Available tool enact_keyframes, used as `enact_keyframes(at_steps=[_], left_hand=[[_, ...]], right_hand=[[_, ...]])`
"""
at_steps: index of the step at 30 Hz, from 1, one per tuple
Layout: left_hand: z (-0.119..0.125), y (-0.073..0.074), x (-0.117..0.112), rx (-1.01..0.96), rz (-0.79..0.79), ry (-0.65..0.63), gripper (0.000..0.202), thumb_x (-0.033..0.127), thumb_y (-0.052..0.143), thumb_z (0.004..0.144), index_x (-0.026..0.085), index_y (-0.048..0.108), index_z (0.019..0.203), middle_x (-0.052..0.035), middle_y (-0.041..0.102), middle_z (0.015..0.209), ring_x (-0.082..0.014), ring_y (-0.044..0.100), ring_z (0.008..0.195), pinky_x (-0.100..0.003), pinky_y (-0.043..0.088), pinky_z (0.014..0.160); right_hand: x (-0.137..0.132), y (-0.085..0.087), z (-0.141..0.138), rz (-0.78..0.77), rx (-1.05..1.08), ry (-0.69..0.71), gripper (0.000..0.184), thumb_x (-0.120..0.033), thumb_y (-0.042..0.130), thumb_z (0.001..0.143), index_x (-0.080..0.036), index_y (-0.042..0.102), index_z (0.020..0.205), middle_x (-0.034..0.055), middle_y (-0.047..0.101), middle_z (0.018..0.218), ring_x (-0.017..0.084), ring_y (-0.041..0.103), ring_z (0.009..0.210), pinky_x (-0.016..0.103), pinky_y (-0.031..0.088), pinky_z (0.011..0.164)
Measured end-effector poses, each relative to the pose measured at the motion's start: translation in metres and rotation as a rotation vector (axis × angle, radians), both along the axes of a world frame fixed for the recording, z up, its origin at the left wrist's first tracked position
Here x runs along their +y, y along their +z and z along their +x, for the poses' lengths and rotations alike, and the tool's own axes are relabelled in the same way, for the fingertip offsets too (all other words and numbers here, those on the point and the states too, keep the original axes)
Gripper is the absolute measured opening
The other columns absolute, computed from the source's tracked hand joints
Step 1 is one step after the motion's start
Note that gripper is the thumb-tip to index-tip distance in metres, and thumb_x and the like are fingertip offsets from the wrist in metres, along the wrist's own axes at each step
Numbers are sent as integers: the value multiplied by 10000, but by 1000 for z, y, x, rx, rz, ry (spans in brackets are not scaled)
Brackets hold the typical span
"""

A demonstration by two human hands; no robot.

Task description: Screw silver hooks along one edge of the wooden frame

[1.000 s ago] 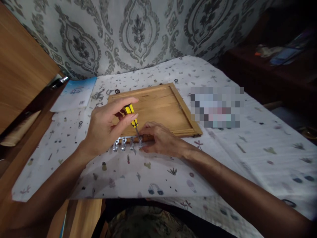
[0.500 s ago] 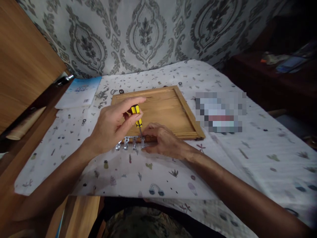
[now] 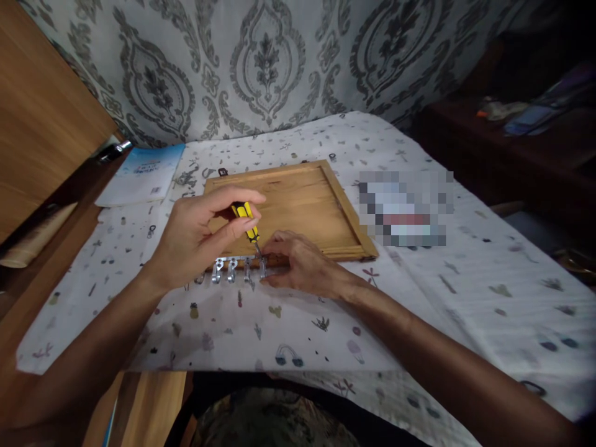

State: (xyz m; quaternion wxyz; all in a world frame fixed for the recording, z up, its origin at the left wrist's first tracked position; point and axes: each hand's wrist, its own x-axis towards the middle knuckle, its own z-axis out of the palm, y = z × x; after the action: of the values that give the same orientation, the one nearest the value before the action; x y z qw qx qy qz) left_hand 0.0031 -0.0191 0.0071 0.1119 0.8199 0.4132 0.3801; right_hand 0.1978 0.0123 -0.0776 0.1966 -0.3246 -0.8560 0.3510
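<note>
A small screwdriver (image 3: pixel 246 219) with a yellow and black handle is held between the thumb and fingers of my left hand (image 3: pixel 190 233). It tilts, handle to the upper left, and its shaft points down at the right end of a metal hook rail (image 3: pixel 231 268). Several silver hooks hang from this rail along the near edge of a framed wooden board (image 3: pixel 298 208). My right hand (image 3: pixel 302 264) is closed around the rail's right end, thumb below and fingers above, close to the screwdriver tip. Its fingers partly hide that end, so the exact tip contact is unclear.
A patterned white cloth (image 3: pixel 298 329) covers the table. To the left lies a blue and white booklet (image 3: pixel 142 174); a blurred-out object (image 3: pixel 403 208) lies right of the board. A wooden panel (image 3: pixel 41 81) rises at the left, and a patterned curtain (image 3: pixel 267 62) hangs behind.
The screwdriver leans further, its handle now more to the left. My left hand has shifted slightly left with it, uncovering more of the rail. My right hand keeps its place at the rail's end.
</note>
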Motion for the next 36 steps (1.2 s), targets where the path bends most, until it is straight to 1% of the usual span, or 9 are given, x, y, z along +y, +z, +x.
enact_keyframes(at_steps=[3, 5, 8, 11, 17, 22, 26, 30, 36], left_hand=[[-2, -2, 0, -75, -56, -27, 212, 264, 665, 900, 276, 660, 1112, -11, 742, 935, -162, 714, 859, -283, 581, 739], [-1, -5, 0, -96, -59, -1, 185, 258, 678, 891, 288, 660, 1073, -5, 729, 925, -158, 709, 843, -281, 581, 715], [0, -8, 0, -75, 40, 39, 166, 240, 723, 852, 273, 685, 1010, 13, 719, 898, -126, 672, 738, -259, 573, 658], [1, -5, 0, -30, 91, 53, 170, 244, 723, 851, 256, 713, 1021, 13, 740, 915, -128, 667, 732, -263, 576, 680], [-1, 0, 1, 40, 63, 23, 183, 250, 687, 883, 233, 726, 1062, 7, 753, 902, -128, 675, 744, -249, 570, 716], [-1, -9, 1, -97, 16, 46, 225, 272, 716, 858, 208, 677, 1070, -5, 711, 918, -123, 675, 807, -219, 560, 706], [0, -7, 0, -100, -33, 55, 155, 254, 684, 880, 187, 677, 1020, -14, 722, 903, -138, 689, 818, -243, 557, 728], [0, -2, -1, -55, -36, 9, 176, 225, 645, 908, 184, 674, 1077, -22, 759, 956, -146, 709, 869, -248, 566, 767], [-1, -1, -2, 0, -12, 0, 253, 221, 622, 926, 191, 658, 1175, -29, 777, 1014, -142, 713, 890, -251, 570, 801]], right_hand=[[-1, 2, 0, -7, -8, -5, 239, -216, 794, 749, -183, 728, 976, 37, 623, 933, 214, 569, 926, 332, 426, 815], [-1, 3, 0, -8, -15, 1, 235, -208, 789, 753, -179, 731, 979, 42, 628, 936, 215, 571, 925, 334, 429, 814], [-1, 4, 0, -6, -20, 7, 237, -211, 795, 750, -181, 734, 977, 40, 628, 927, 217, 571, 922, 338, 433, 818], [0, 4, 0, -9, -12, 6, 253, -190, 793, 749, -169, 736, 995, 45, 631, 935, 216, 575, 926, 338, 437, 821], [-1, 3, 0, -11, -18, 6, 236, -179, 799, 741, -158, 736, 968, 45, 627, 926, 210, 577, 914, 326, 434, 806], [0, 1, 0, -9, 10, 11, 224, -192, 803, 729, -173, 729, 940, 35, 625, 921, 210, 582, 904, 321, 429, 799], [1, 1, 0, -25, -7, 8, 240, -181, 808, 724, -169, 728, 950, 32, 617, 914, 211, 575, 910, 325, 426, 804], [1, 1, 0, -11, -9, 12, 225, -201, 804, 736, -184, 723, 944, 24, 608, 906, 209, 564, 907, 329, 421, 805], [1, 1, 0, -23, 0, 5, 270, -198, 817, 732, -173, 719, 981, 29, 611, 938, 214, 565, 940, 332, 424, 824]])
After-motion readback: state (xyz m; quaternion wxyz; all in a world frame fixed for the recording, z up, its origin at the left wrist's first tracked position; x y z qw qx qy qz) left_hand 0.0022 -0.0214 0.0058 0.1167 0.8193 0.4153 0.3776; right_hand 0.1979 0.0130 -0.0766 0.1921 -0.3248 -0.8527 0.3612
